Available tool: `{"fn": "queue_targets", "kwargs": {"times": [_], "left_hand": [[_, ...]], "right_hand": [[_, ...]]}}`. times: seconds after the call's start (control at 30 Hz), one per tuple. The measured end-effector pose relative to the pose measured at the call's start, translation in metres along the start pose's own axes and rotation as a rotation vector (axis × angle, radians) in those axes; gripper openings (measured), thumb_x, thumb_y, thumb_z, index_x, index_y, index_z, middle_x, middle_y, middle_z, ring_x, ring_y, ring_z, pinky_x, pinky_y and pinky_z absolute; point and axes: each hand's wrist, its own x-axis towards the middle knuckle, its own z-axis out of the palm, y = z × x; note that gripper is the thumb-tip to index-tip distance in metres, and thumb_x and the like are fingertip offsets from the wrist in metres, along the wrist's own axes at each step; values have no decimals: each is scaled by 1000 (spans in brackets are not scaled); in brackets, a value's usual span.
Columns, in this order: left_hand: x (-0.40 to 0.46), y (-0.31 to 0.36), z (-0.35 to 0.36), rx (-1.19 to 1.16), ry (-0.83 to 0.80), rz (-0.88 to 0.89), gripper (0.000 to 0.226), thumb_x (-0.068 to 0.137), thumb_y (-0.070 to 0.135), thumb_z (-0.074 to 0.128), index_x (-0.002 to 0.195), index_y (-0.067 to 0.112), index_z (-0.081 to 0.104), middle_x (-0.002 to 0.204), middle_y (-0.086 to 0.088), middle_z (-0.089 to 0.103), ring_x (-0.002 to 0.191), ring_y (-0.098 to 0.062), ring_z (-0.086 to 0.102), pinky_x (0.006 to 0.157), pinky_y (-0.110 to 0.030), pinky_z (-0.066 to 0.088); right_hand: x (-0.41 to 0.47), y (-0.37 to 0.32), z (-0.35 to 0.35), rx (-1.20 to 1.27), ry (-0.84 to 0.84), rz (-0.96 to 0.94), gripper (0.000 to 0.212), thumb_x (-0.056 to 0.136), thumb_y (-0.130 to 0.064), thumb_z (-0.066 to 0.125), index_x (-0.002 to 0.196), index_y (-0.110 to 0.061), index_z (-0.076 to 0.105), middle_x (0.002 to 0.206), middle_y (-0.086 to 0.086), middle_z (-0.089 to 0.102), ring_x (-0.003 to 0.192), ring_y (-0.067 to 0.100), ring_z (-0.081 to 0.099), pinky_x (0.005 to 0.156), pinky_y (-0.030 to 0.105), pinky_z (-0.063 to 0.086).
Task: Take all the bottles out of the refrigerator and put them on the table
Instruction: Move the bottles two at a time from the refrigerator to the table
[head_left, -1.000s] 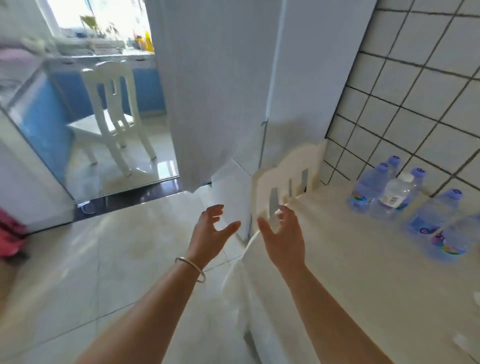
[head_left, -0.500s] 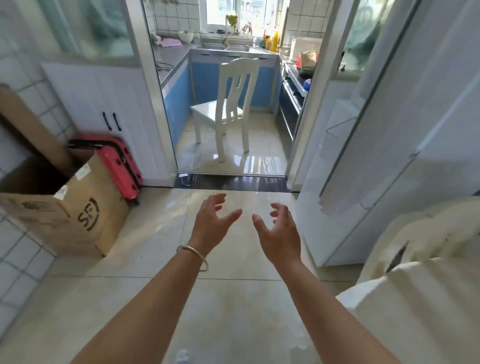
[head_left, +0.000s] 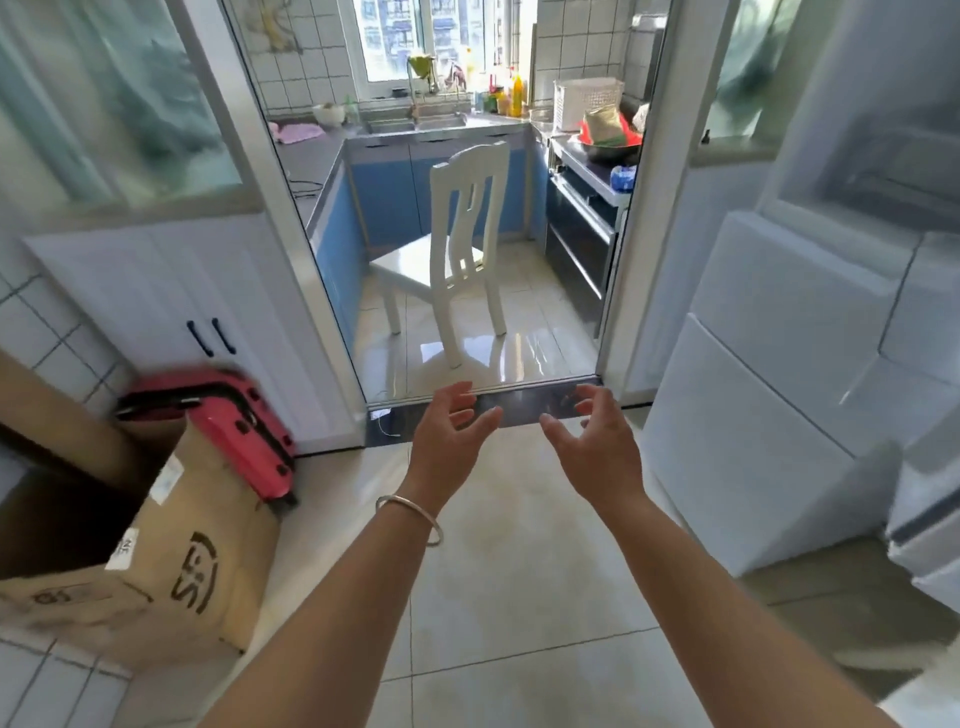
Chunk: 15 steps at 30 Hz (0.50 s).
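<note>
Tiled floor (head_left: 519, 597); refrigerator (head_left: 779, 415) right of empty, spread hands.

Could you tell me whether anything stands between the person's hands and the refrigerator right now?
Nothing visible does. The left hand and right hand are open and empty over bare floor tiles, and the refrigerator stands to their right with clear floor between. The cardboard box and pink suitcase sit off to the left.

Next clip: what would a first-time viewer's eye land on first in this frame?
Two bare, empty hands reach forward at centre, the left hand with a bracelet on its wrist, the right hand beside it. Straight ahead, a white chair stands in the kitchen doorway. At lower left, a red suitcase sits behind an open cardboard box; the white refrigerator fills the right.
</note>
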Motion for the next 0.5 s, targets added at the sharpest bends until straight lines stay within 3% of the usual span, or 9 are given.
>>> {"fn": "queue_targets", "kwargs": {"times": [0.17, 0.33, 0.5], "left_hand": [[77, -4, 9, -48, -48, -5, 50, 86, 27, 68, 130, 15, 47, 120, -4, 56, 111, -22, 56, 94, -33, 49], [170, 3, 35, -36, -57, 26, 44, 87, 27, 66, 127, 17, 51, 119, 1, 56, 107, -15, 55, 76, -12, 44], [264, 32, 79, -2, -96, 77, 42, 88, 23, 65, 127, 14, 53, 122, 0, 56, 106, -12, 54, 72, -8, 44]], "right_hand": [[72, -5, 23, 21, 24, 21, 51, 86, -38, 61, 129, -17, 43, 123, 3, 56, 110, 21, 55, 86, 31, 44], [168, -5, 44, 64, 21, 33, 51, 87, -36, 61, 130, -16, 42, 126, 4, 54, 112, 20, 54, 93, 38, 48], [278, 3, 40, 49, 50, 57, 49, 88, -38, 58, 129, -18, 42, 124, 3, 55, 109, 20, 56, 91, 39, 48]]}}
